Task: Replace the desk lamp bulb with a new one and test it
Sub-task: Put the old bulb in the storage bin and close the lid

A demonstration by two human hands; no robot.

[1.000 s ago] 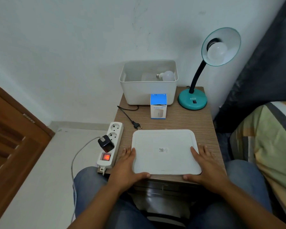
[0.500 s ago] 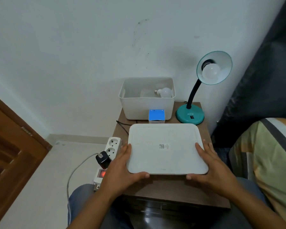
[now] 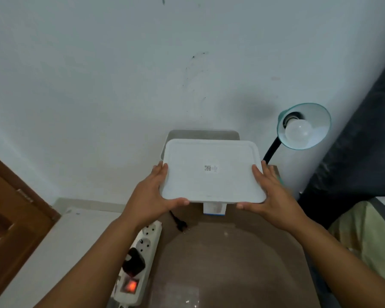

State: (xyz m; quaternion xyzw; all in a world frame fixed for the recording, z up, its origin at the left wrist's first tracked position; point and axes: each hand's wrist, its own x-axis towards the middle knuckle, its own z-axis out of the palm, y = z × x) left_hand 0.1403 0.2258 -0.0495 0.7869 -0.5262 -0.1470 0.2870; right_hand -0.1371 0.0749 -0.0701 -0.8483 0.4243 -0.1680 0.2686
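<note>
Two hands, left hand [image 3: 152,197] and right hand [image 3: 269,196], grip one lid [image 3: 211,172].

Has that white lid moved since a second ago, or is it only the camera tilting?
Yes. The white lid, held by both hands, has left the near end of the table and gone up and away, now over the white bin.

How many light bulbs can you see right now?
1: the bulb screwed into the teal lamp. The white lid held by both hands covers the bin, so another may be hidden.
</note>
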